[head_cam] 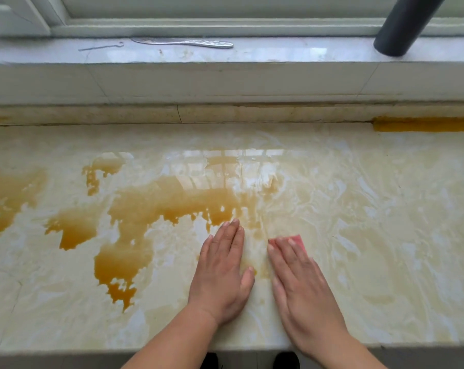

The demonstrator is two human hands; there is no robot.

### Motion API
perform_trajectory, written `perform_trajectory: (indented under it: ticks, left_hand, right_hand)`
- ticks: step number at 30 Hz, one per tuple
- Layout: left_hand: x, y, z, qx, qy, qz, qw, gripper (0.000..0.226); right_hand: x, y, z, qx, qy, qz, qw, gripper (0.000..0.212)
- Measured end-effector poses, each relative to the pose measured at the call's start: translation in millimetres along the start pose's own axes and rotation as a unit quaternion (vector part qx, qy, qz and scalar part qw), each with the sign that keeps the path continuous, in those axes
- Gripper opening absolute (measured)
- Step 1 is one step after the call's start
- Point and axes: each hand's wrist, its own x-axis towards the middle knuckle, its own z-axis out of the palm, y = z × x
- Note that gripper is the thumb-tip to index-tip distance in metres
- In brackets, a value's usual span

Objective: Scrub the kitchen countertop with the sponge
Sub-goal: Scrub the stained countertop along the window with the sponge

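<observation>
Your right hand [302, 286] lies flat with its fingers straight and together, pressing down on a small pink sponge [294, 240]. Only the sponge's far edge and a corner at the left show, poking out past your fingertips; the rest is hidden under your fingers. It sits on the cream, marble-patterned stone countertop [385, 235], near the front edge and roughly in the middle of the view.

Your left hand [222, 272] rests palm down on the same surface just beside the right one, fingers straight and close together, thumb angled out toward the right hand. It holds nothing and does not touch the sponge; a narrow strip of wet stone lies between the two hands.

To the left of your left hand spreads a broad amber-yellow liquid spill [135, 214], in ragged patches that run toward the left border of the view. Its near edge comes up to your left fingertips. The stone to the right of your hands shows pale, streaky wet smears.

Behind the counter a low stone step rises to a pale windowsill [278, 53]. On it lie a silvery flat metal utensil [182, 42] and a thin metal pin [103, 46], and a dark grey tube [404, 25] leans in at the upper right.
</observation>
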Motion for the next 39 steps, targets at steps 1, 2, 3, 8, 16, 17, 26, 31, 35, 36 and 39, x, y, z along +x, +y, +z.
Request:
perform_trajectory:
  ticks: [1, 2, 3, 8, 16, 17, 26, 31, 35, 36, 39]
  left_hand:
    - [1.8, -3.1, -3.3, -0.005, 0.011, -0.004, 1.000, 0.085]
    - [7.2, -7.5, -7.8, 0.002, 0.025, -0.010, 1.000, 0.084]
    - [15.9, -13.5, -13.2, 0.017, 0.038, -0.019, 0.999, 0.082]
    - [68.0, -50.6, -42.6, 0.065, 0.050, -0.084, 0.993, 0.080]
    - [87.0, -60.5, -33.5, 0.070, 0.035, -0.083, 0.993, 0.089]
    - [86.5, -60.7, -33.6, 0.069, 0.034, -0.084, 0.993, 0.089]
    - [86.9, -56.9, -35.3, 0.082, 0.021, -0.089, 0.992, 0.089]
    - [86.4, -55.6, -37.9, 0.085, 0.016, -0.089, 0.992, 0.090]
    - [85.4, -55.4, -37.7, 0.072, 0.020, -0.086, 0.994, 0.088]
    - [85.4, -55.5, -37.7, 0.069, 0.022, -0.086, 0.994, 0.088]
    - [85.9, -54.9, -37.7, 0.077, 0.024, -0.088, 0.993, 0.089]
  right_hand:
    - [-3.0, 2.6, 1.4, -0.008, 0.000, 0.004, 1.000, 0.062]
    - [2.2, 4.0, 2.3, -0.017, 0.001, 0.007, 1.000, 0.063]
    - [13.1, 4.8, 2.9, -0.026, 0.006, 0.007, 1.000, 0.064]
    - [95.0, -2.6, -9.8, -0.019, 0.052, 0.029, 0.998, 0.062]
    - [103.2, 32.1, -12.4, 0.014, 0.095, 0.093, 0.991, 0.055]
    - [114.6, 39.0, -19.8, 0.020, 0.105, 0.120, 0.987, 0.054]
    - [192.0, -31.0, -18.7, 0.022, 0.074, 0.051, 0.996, 0.066]
    - [183.9, 2.5, -28.3, -0.020, 0.061, 0.013, 0.998, 0.062]
    - [176.8, 24.2, -40.1, 0.011, 0.097, 0.133, 0.986, 0.060]
    - [178.5, 22.0, -39.0, 0.013, 0.104, 0.151, 0.983, 0.060]
    - [191.9, -2.1, -33.7, 0.043, 0.119, 0.171, 0.977, 0.063]
